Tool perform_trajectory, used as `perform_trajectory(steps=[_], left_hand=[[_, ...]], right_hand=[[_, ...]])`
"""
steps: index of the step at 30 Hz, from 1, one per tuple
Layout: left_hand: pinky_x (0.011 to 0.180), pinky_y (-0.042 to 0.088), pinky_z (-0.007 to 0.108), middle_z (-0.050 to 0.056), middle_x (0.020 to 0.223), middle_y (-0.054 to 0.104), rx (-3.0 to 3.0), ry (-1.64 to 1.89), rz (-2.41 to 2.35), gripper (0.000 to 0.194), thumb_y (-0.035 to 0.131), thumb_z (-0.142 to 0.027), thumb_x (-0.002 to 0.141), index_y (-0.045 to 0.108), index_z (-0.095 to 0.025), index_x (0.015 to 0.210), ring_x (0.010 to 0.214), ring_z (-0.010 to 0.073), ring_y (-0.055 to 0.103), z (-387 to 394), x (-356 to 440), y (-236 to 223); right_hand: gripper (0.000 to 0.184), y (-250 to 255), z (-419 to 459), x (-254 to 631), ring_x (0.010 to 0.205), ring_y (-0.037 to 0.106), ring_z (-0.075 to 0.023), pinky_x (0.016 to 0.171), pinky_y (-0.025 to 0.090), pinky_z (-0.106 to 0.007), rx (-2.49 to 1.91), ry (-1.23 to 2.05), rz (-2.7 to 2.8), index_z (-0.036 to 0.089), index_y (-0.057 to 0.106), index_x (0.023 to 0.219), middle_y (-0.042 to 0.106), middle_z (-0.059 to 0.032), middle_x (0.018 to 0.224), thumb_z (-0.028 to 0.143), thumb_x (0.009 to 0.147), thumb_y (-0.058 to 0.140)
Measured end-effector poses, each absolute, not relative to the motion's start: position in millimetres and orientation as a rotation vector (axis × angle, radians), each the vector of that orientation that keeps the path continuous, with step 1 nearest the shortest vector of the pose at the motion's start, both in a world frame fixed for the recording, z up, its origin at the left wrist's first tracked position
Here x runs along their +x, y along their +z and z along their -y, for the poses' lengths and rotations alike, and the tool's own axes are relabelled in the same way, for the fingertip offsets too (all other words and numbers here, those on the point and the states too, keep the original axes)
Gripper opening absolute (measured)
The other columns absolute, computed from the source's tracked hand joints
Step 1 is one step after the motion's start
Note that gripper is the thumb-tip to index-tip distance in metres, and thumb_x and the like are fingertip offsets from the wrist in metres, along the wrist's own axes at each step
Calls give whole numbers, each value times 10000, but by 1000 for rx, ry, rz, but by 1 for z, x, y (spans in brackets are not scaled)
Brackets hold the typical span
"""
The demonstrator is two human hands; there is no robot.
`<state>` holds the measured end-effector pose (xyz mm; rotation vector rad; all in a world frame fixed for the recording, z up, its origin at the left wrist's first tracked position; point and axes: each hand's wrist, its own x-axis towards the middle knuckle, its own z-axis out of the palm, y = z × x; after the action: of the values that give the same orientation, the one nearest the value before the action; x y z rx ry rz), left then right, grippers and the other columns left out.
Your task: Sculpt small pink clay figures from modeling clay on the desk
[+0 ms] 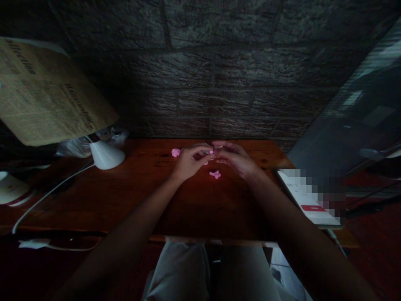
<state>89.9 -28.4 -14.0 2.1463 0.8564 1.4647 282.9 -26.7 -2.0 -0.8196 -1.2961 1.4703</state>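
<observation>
Over the far part of the wooden table, my left hand (pixel 189 162) and my right hand (pixel 237 159) meet with bent fingers. Their fingertips pinch a small pink clay-like piece (pixel 211 153) between them; its full shape is hidden by the fingers. Just left of my left hand lies a pink lump (pixel 176 152). Closer to me, below the hands, a pink branched piece (pixel 215 174) rests on the tabletop. More pink shows behind and under the fingers, too covered to make out.
The wooden table (pixel 134 196) backs onto a dark brick wall (pixel 216 67). To the left stand a lamp with a newsprint shade (pixel 53 92) and white base (pixel 106 155), its cord (pixel 52 192), a plastic bag and a cup (pixel 12 190). A partly pixelated screen device (pixel 297 190) lies right.
</observation>
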Motion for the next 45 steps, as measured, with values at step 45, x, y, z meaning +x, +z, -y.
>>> perform_trajectory(steps=[45], left_hand=[[840,613,330,69,1045,818,2235,1205,-1096,206,683,-187,915,782,-207,1095,897,198,775,19,80,-21]], right_hand=[[218,-5,16,295,922,731,-195,1021,553,-392,-747,1379,1188,227,824,845,801,-47,921,286,648,897]])
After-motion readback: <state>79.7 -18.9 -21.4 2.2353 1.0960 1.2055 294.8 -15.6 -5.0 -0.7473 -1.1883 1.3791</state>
